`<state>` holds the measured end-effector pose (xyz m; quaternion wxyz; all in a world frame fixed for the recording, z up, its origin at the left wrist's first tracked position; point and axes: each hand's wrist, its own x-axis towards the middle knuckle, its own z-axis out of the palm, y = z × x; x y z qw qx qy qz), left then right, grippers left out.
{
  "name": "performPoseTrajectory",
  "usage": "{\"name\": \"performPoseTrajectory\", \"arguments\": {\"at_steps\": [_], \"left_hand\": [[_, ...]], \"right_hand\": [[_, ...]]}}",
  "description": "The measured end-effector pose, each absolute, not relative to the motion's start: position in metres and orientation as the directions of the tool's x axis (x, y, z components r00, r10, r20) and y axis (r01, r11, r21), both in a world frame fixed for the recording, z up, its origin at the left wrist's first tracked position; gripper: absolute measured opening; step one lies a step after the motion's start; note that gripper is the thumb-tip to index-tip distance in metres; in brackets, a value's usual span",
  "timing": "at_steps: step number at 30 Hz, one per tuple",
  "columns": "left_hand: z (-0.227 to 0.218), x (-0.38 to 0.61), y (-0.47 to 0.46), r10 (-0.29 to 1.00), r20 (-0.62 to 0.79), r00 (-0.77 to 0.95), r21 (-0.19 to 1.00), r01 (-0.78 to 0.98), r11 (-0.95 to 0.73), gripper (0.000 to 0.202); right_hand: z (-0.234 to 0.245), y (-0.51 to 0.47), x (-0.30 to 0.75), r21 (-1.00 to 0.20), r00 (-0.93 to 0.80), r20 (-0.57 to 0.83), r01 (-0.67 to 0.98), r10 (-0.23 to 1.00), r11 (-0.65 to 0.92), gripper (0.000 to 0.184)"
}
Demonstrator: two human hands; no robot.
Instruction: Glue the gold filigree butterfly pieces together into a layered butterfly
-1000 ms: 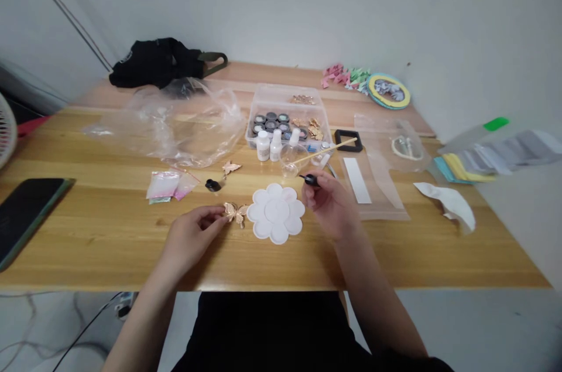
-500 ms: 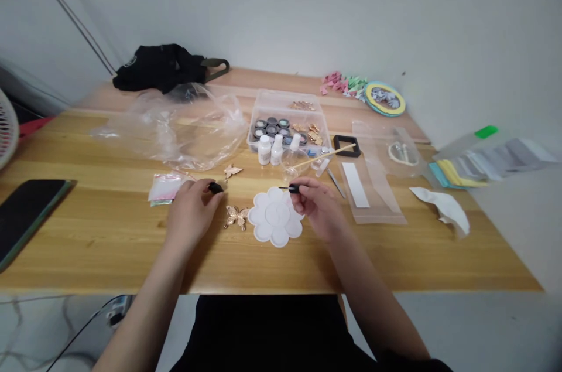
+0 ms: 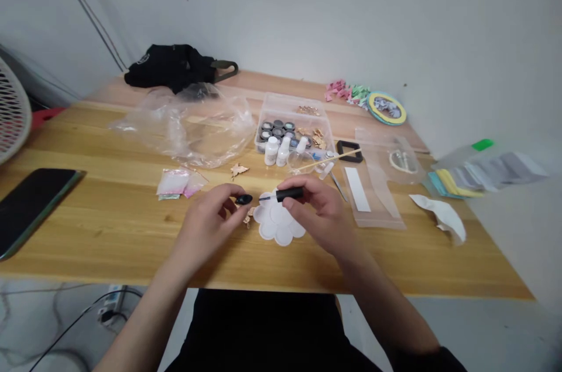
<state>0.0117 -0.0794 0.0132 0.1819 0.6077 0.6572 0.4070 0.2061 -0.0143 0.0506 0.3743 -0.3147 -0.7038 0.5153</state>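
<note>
My left hand [image 3: 217, 211] pinches a small black bottle [image 3: 243, 200], its end turned to the right. In my right hand [image 3: 318, 208] is a black brush cap [image 3: 290, 194], held level, its thin brush pointing left at the bottle. A short gap lies between the brush tip and the bottle. Below my hands sits a white flower-shaped palette [image 3: 280, 231], partly covered by my right fingers. One gold butterfly [image 3: 248, 218] is mostly hidden behind my left fingers. Another gold butterfly [image 3: 239, 169] lies farther back on the table.
Behind the palette stand white bottles [image 3: 283, 151] and a clear compartment box [image 3: 294, 105] of small jars. A wooden stick [image 3: 329, 160] rests across a clear cup. Crumpled plastic [image 3: 188, 126] lies back left, a phone [image 3: 37, 208] at left, and a clear bag [image 3: 377, 208] at right.
Both hands have come closer together over the palette's left side. The brush now points at the bottle, and the nearer butterfly has become mostly covered. The view has shifted slightly.
</note>
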Motion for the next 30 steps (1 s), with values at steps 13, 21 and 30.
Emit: {"name": "performPoseTrajectory", "arguments": {"at_steps": [13,21,30], "left_hand": [[0.019,0.02,-0.085,0.939,0.335,-0.073,0.645,0.744,-0.172,0.008],[0.023,0.023,-0.087,0.942,0.328,-0.072,0.658,0.733,-0.173,0.007],[0.024,0.024,-0.087,0.934,0.351,-0.07,0.629,0.757,-0.179,0.007]], "right_hand": [[0.064,-0.032,0.206,-0.665,-0.595,0.456,0.266,0.662,0.698,0.017],[0.061,-0.031,0.206,-0.645,-0.595,0.461,0.286,0.659,0.709,0.015],[0.06,-0.031,0.205,-0.619,-0.625,0.442,0.307,0.644,0.723,0.015]]}}
